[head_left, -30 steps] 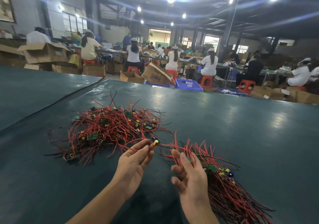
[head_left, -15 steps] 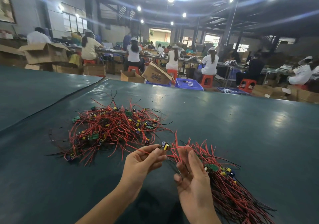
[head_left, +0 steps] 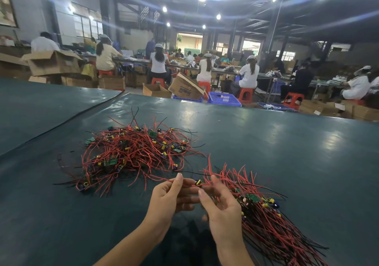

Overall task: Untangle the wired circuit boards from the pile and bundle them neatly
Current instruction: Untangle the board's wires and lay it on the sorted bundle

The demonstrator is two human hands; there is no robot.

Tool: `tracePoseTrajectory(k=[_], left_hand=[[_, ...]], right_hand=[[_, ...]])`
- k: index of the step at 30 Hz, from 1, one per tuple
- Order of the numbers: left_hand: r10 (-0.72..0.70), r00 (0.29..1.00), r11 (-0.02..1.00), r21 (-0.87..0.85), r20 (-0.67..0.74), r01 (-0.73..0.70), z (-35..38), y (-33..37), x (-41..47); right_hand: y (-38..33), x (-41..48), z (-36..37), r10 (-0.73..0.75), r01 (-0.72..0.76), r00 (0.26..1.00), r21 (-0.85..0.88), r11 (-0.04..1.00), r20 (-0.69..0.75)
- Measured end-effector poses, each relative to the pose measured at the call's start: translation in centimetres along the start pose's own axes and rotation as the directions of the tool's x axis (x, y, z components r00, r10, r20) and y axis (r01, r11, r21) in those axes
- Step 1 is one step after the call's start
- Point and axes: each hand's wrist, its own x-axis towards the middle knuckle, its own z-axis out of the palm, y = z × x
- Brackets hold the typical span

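Note:
A tangled pile (head_left: 133, 153) of small green circuit boards with red and black wires lies on the dark green table (head_left: 287, 153), left of centre. To the right lies an aligned bundle (head_left: 266, 220) of the same wired boards, its wires running toward the near right. My left hand (head_left: 170, 198) pinches one wired board (head_left: 198, 182) with a yellow part, held just above the table between pile and bundle. My right hand (head_left: 221, 206) is at the same board, fingers curled on its red wires beside the bundle's near end.
A seam (head_left: 61, 124) in the table cover runs diagonally at the left. Beyond the far table edge are cardboard boxes (head_left: 184, 89), blue crates (head_left: 223, 98), red stools and several seated people working at benches.
My left hand has carried the single wired board from the pile's edge rightward to the bundle. My right hand has risen to meet it and taken hold of its wires.

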Motion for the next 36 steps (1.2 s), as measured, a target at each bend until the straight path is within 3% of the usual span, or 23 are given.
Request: tracePoseTrajectory(k=[3,9,15,23,25,27,28,32,34,36], left_hand=[[-0.031,1.000,0.999,0.028,-0.001,0.031,-0.1,-0.1,0.1],[-0.014,0.999,0.978,0.210,0.050,0.003,-0.1,0.2,-0.2],[0.206,0.958,0.887,0.375,0.199,-0.269,0.2,0.4,-0.8],[0.252,0.904,0.735,0.540,0.344,-0.410,-0.3,0.5,-1.1],[0.266,0.898,0.692,0.578,0.352,-0.432,-0.4,0.6,-1.1],[0.299,0.888,0.675,0.580,0.349,-0.456,-0.4,0.6,-1.3],[0.315,0.883,0.668,0.580,0.348,-0.466,-0.3,0.4,-1.4],[0.217,0.939,0.817,0.476,0.266,-0.324,0.7,0.2,-1.8],[0.021,0.970,0.896,0.425,0.241,-0.125,1.0,0.1,-1.7],[-0.200,0.958,0.920,0.375,0.206,0.112,1.1,0.1,-1.6]], right_hand=[[0.5,0.0,-0.1,-0.112,0.106,0.994,-0.208,0.972,-0.019],[0.5,-0.2,-0.3,-0.293,0.286,0.955,-0.419,0.862,0.050],[0.7,-0.3,-0.4,-0.219,0.312,0.942,-0.424,0.850,0.254],[0.6,-1.2,-1.2,-0.179,0.374,0.895,-0.468,0.801,0.408],[0.2,-1.4,-1.0,-0.111,0.248,0.939,-0.415,0.875,0.326],[0.4,-1.0,-1.0,-0.177,0.298,0.944,-0.489,0.820,0.279],[0.4,-0.7,-0.8,-0.209,0.280,0.956,-0.438,0.854,0.203],[0.1,0.2,-1.0,-0.335,0.311,0.942,-0.290,0.905,-0.035],[-0.2,0.4,-0.8,-0.330,0.303,0.941,-0.243,0.922,-0.078],[-0.3,0.4,-0.8,-0.286,0.270,0.953,-0.148,0.952,-0.099]])
